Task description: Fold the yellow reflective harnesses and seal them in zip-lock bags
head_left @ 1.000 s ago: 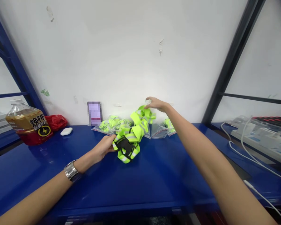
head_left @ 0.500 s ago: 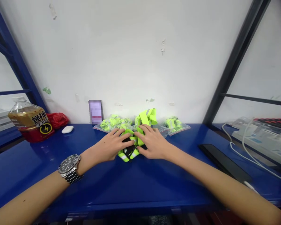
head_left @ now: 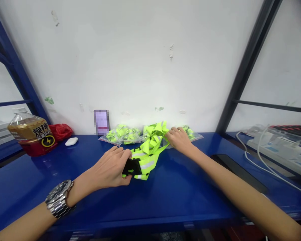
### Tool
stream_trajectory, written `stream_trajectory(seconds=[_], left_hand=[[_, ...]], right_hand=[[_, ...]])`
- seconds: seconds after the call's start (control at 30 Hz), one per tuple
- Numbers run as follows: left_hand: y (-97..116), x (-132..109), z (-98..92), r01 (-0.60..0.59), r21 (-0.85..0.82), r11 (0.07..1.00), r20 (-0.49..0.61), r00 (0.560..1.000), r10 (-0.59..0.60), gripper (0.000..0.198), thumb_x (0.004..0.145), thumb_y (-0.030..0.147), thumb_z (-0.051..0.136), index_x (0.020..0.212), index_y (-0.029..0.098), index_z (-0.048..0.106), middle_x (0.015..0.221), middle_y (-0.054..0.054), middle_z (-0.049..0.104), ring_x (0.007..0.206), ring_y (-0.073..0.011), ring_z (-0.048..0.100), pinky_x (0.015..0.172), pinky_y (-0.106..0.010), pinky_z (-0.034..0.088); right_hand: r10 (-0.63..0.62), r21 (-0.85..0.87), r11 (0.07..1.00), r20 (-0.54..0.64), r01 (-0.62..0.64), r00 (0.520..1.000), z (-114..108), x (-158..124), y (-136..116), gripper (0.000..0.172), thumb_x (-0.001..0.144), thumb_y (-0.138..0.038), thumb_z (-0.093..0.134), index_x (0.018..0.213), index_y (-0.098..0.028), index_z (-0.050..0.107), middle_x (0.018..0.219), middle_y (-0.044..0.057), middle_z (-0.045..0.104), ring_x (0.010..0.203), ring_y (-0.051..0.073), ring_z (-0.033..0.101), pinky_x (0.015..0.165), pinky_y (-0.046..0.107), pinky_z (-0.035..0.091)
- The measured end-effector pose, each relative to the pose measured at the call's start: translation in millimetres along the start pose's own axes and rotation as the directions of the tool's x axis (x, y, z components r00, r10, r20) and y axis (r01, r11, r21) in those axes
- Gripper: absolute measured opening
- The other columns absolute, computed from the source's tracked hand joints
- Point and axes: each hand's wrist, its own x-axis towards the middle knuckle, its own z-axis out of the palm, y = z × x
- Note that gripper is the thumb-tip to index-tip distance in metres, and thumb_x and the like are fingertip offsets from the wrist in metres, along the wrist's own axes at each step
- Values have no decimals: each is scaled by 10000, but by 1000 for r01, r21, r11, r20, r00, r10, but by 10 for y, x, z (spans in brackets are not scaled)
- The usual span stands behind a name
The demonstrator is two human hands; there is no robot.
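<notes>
A tangle of neon-yellow reflective straps [head_left: 147, 163] with silvery stripes stretches between both hands over the blue table. My left hand [head_left: 113, 166] is closed on its near-left end, at a black buckle [head_left: 132, 166], thumb below and fingers on top. At the far right end, my right hand [head_left: 180, 139] pinches a strap of the same bundle, its fingertips partly hidden. Behind, along the wall, lie clear zip bags [head_left: 124, 134] packed with similar yellow straps. Another such bag [head_left: 190, 133] is partly covered by my right hand.
On the left stand a large drink bottle [head_left: 31, 131], a red plastic bag [head_left: 61, 131] and a white earbud case [head_left: 71, 141]. A phone [head_left: 101, 122] leans on the wall. To the right lie a black phone [head_left: 238, 172], white cables and a power strip [head_left: 282, 150].
My hands have moved apart, left hand to the left and right hand to the right. The strap bundle, earlier bunched under both hands, is now drawn out between them.
</notes>
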Motion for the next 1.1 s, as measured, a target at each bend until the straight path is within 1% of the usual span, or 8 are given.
stream_trajectory(seconds=[0.17, 0.27, 0.4, 0.5, 0.63, 0.77, 0.83, 1.1], left_hand=[[-61, 43, 44, 165, 2, 986, -150, 975, -163, 261, 692, 344, 554, 885, 203, 450, 734, -49, 608, 673, -229, 576, 632, -326, 413], [-207, 119, 11, 395, -59, 917, -280, 875, -395, 388, 690, 415, 581, 994, 209, 455, 769, -44, 634, 687, -224, 612, 607, -298, 425], [-408, 229, 0, 563, -181, 806, -285, 755, -591, 418, 699, 434, 609, 1033, 230, 464, 826, -15, 651, 689, -204, 629, 621, -279, 444], [-463, 256, 91, 493, -276, 825, -260, 788, -558, 403, 733, 448, 607, 1045, 213, 507, 937, -41, 662, 800, -209, 636, 713, -292, 472], [-343, 277, 262, 309, -306, 901, -177, 911, -373, 435, 747, 427, 611, 1105, 184, 568, 1001, -89, 637, 885, -239, 616, 777, -334, 478], [-105, 392, 358, 239, -298, 924, -34, 965, -261, 420, 746, 362, 610, 1126, 183, 594, 883, -73, 573, 748, -214, 589, 678, -328, 478], [-11, 455, 398, 237, -314, 919, -17, 967, -256, 430, 748, 359, 616, 1135, 174, 579, 866, -70, 557, 733, -214, 585, 668, -334, 480], [101, 408, 673, 42, -354, 934, -245, 960, -136, 587, 690, 158, 620, 1213, 170, 354, 1045, -96, 571, 944, -258, 617, 747, -351, 519]], right_hand=[[150, -11, 989, -14, -150, 989, -74, 228, 183, 296, 840, -34, 392, 869, -80, 682, 909, 199, 684, 852, 253, 585, 767, 363, 289], [241, -9, 971, 5, -241, 971, -107, 426, 319, 311, 832, -21, 374, 895, -72, 674, 880, 210, 689, 796, 261, 610, 741, 379, 288], [359, 11, 933, 30, -360, 933, -144, 668, 394, 308, 853, -45, 358, 920, -91, 655, 860, 200, 683, 794, 282, 630, 760, 410, 309], [390, 52, 917, 85, -395, 917, -196, 765, 331, 241, 827, -79, 426, 918, -111, 646, 880, 185, 671, 834, 294, 626, 765, 411, 347], [346, 155, 923, 66, -353, 936, -394, 672, 31, 344, 842, -132, 405, 1153, -135, 550, 1126, 196, 600, 969, 299, 577, 747, 382, 402], [82, 495, 869, -197, 27, 977, -689, 334, -470, 360, 829, -147, 354, 1154, -138, 508, 1131, 147, 583, 1010, 246, 540, 843, 364, 422], [-120, 465, 867, -155, 179, 981, -774, 152, -705, 448, 751, -252, 492, 1187, -148, 504, 1204, 144, 558, 1122, 295, 474, 906, 412, 406], [-110, 358, 932, 149, 50, 983, -570, -32, -935, 358, 805, -293, 488, 1113, -134, 576, 1062, 147, 625, 1033, 316, 536, 816, 449, 431]])
